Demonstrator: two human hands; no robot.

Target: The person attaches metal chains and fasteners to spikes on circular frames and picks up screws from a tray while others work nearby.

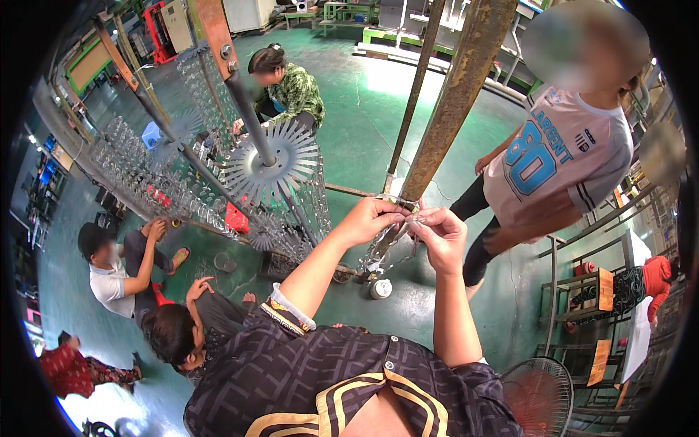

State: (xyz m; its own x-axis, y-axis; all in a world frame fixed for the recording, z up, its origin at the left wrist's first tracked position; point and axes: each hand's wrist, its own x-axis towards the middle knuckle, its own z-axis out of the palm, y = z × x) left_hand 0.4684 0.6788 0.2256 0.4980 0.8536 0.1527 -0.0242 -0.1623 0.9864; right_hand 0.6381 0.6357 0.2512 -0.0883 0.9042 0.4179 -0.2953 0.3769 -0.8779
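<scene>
Both my hands meet in front of a rusty metal post (459, 95). My left hand (373, 222) is closed in a pinch, thumb and fingertips together. Facing it, my right hand (441, 234) also pinches, its fingertips almost touching the left ones. What lies between the fingers is too small to make out. A pale cord (399, 200) wraps the post just above the fingertips. Clear, shiny pieces (381, 249) hang below my hands, partly hidden.
Slotted metal discs (271, 162) on a frame at left carry strands of clear pieces (196, 87). A person in a jersey (553, 149) stands close at right; others crouch at left. A white round container (380, 289) sits on the green floor. A fan (537, 393) stands lower right.
</scene>
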